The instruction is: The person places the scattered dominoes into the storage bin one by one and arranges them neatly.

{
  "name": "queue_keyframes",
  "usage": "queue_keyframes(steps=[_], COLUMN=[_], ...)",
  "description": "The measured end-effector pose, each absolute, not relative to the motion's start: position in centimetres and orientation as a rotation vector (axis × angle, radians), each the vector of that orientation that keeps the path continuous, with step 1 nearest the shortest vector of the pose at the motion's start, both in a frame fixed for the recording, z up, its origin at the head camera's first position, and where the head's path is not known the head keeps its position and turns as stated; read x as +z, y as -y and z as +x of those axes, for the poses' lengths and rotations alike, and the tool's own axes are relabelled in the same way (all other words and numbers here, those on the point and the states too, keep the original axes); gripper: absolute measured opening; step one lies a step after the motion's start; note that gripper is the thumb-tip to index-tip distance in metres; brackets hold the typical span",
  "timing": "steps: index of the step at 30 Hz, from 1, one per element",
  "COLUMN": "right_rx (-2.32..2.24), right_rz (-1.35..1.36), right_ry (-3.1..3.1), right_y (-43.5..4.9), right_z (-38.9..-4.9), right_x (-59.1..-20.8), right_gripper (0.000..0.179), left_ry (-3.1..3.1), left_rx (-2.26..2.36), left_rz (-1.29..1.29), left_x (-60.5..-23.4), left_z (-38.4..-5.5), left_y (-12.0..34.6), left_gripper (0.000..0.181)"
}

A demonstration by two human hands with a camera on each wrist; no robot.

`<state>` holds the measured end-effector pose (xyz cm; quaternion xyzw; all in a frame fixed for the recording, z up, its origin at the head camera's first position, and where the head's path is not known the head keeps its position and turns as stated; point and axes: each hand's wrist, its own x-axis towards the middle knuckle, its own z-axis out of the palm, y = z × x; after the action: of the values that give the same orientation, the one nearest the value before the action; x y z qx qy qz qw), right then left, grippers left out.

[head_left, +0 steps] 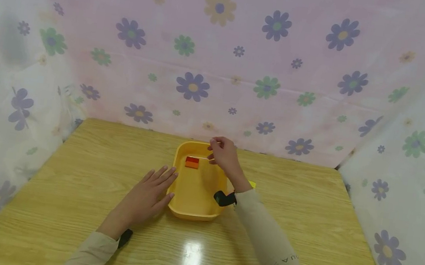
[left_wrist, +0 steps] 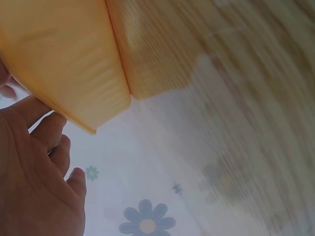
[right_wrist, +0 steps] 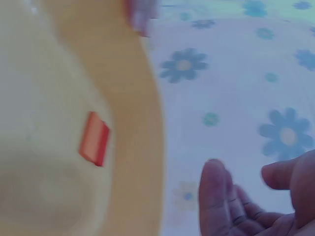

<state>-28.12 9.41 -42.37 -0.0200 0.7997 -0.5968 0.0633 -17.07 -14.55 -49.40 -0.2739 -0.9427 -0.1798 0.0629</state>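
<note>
A yellow plastic tray (head_left: 191, 215) stands on the table, and a small red and orange block (head_left: 192, 162) lies inside it near the far left corner. Beside the tray's left rim rests my left hand (head_left: 148, 196), its fingers extended and their tips at the rim. My right hand (head_left: 225, 154) is over the far right part of the tray with thumb and fingers loosely bent and apart. Nothing is between them in the right wrist view, where the block (right_wrist: 94, 139) shows inside the tray wall.
A bright yellow thing (head_left: 252, 184) peeks out from behind the right wrist, mostly hidden. The wooden table (head_left: 112, 150) reaches back to a flowered curtain (head_left: 230, 62), with more of this cloth at both sides. Each wrist carries a black camera mount (head_left: 224, 198).
</note>
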Motion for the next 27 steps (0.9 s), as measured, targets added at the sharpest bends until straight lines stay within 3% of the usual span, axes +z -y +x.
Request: queue_keyframes(steps=[8, 27], right_rx=[-2.049, -2.11], right_rz=[-0.221, -0.025], right_ry=[-2.483, -2.387], right_y=[-13.4, -21.2], right_z=[-27.9, -26.0], right_x=[-42.3, -49.3], right_gripper=[0.031, 0.04], left_ry=[2.85, 2.816], left_rx=[-0.54, -0.552], left_rz=[-0.835, -0.84], left_x=[-49.3, -49.3], left_z=[-17.1, -17.1], left_y=[14.5, 14.5], left_gripper=[0.061, 0.06])
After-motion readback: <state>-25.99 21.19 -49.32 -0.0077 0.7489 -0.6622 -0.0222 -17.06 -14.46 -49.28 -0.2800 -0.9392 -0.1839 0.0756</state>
